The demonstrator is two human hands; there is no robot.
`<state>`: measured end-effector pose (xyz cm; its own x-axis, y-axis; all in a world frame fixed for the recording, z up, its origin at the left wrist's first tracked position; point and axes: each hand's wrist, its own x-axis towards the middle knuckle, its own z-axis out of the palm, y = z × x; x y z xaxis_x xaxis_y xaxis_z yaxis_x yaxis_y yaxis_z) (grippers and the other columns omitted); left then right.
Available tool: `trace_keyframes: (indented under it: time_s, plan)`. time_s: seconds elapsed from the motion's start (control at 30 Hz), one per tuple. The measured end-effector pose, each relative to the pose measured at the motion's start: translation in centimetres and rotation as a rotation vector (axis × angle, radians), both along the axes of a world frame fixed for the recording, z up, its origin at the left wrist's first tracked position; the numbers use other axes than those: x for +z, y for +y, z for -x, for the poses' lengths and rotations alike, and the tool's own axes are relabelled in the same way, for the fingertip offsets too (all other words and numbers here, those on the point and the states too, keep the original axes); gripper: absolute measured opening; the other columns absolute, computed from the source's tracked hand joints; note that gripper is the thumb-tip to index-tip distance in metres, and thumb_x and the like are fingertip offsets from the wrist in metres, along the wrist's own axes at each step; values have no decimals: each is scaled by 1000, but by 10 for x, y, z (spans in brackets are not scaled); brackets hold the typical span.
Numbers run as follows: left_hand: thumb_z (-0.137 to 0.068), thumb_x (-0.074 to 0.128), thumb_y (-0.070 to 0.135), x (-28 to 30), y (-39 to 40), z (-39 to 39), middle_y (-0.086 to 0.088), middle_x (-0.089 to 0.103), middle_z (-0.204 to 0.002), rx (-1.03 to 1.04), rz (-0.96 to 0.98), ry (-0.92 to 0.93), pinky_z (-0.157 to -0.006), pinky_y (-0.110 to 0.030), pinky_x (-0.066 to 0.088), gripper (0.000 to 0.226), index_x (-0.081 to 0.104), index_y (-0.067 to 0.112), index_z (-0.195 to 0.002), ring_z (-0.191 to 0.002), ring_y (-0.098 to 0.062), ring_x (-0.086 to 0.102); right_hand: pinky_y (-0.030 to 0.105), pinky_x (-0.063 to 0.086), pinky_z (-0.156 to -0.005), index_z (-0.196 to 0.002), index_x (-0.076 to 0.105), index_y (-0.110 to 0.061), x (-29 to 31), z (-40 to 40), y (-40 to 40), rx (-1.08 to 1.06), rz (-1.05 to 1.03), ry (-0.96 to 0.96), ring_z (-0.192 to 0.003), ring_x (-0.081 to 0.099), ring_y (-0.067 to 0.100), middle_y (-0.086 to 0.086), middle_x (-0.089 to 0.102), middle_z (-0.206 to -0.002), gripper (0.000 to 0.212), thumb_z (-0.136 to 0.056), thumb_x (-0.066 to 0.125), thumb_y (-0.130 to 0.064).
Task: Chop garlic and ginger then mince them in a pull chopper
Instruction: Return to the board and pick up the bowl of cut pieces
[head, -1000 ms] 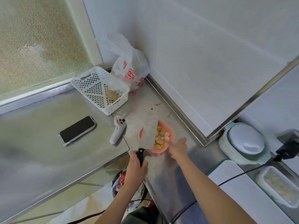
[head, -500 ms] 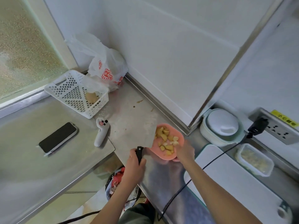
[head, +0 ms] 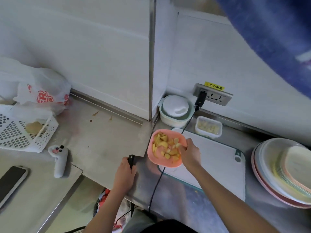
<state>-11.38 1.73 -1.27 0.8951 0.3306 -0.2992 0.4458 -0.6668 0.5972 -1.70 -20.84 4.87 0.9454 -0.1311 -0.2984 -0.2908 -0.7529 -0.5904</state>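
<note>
A pink bowl (head: 152,158) holds chopped yellow ginger pieces and pale garlic cloves (head: 164,146). My right hand (head: 189,153) grips the bowl's right rim and holds it over the left end of the white cutting board (head: 218,157). My left hand (head: 125,172) grips the black handle of a cleaver (head: 142,140), whose wide blade reaches up beside the bowl's left edge. A white and green pull chopper (head: 175,110) with its lid on stands against the wall, behind the board.
A clear tub of peeled garlic (head: 208,126) sits behind the board. A stack of plates (head: 284,172) fills the right. A black cable (head: 156,184) runs from the wall socket (head: 212,96) across the board. At left: perforated basket (head: 20,130), plastic bag (head: 40,91), white handheld device (head: 59,161), phone (head: 11,181).
My right hand carried the pink bowl rightward from the steel counter to above the cutting board. My left hand and the cleaver went along beside it. The view swung right.
</note>
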Motion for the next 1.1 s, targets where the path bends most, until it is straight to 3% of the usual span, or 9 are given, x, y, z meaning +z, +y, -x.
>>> trace_keyframes:
  time_s: [0.27,0.43,0.6,0.7,0.8,0.87,0.93,1.0,1.1]
  plan:
    - [-93,51,11,0,-10,-4,-24,56,-102,-115,-91,4,-78,-45,40,24,43,-3,-112,-94,-39,49,32,36,-54,-82,41,-15,-13,22,-53,-135,-112,33,-70,51,28,5,54,-75,19,-92,52,-26]
    - [-94,49,23,-4,-7,7,-12,51,-116,-203,-300,159,-87,-41,38,33,43,6,-122,-105,-33,46,32,36,-52,-78,40,-15,-18,28,-72,-204,-160,32,-66,51,26,5,54,-72,22,-91,54,-26]
    - [-93,47,29,4,-17,7,-11,43,-121,-210,-433,256,-93,-40,38,40,41,11,-128,-111,-32,41,38,47,-57,-83,45,-12,-17,31,-81,-252,-204,14,-71,57,32,6,55,-72,21,-90,55,-28]
    - [-92,55,26,20,-37,-2,-14,47,-124,-92,-346,12,-96,-45,36,42,47,9,-129,-114,-36,40,43,50,-59,-85,44,-12,-17,34,-88,-240,-229,-28,-70,58,34,8,56,-73,17,-92,51,-26]
    - [-95,54,25,40,-80,-20,-11,58,-113,-166,-65,-267,-90,-39,41,35,53,5,-124,-105,-33,54,46,52,-58,-91,47,-15,-17,38,-96,-158,-255,-42,-68,61,34,10,62,-75,11,-94,47,-25]
    - [-98,44,38,53,-117,-36,-5,62,-106,-266,128,-169,-84,-38,49,38,52,13,-125,-97,-26,61,48,52,-58,-92,48,-15,-17,40,-100,-163,-288,-71,-68,61,34,10,62,-73,9,-94,47,-23]
    - [-100,38,41,61,-145,-51,-7,63,-93,-244,292,-40,-65,-41,56,34,49,14,-117,-79,-27,65,49,52,-58,-92,49,-14,-16,41,-109,-194,-316,-84,-71,61,34,11,62,-74,8,-94,47,-21]
    - [-103,33,32,60,-162,-58,-7,59,-73,-246,291,-61,-42,-31,50,28,48,10,-114,-51,-22,61,48,53,-58,-90,50,-16,-15,42,-121,-244,-364,-78,-74,63,33,12,63,-78,7,-94,47,-21]
    - [-103,29,30,58,-178,-56,6,54,-59,-331,134,-269,-38,-23,44,27,48,15,-115,-43,-10,54,40,53,-57,-87,50,-25,-11,46,-138,-324,-421,-142,-73,65,26,6,66,-79,10,-96,50,-30]
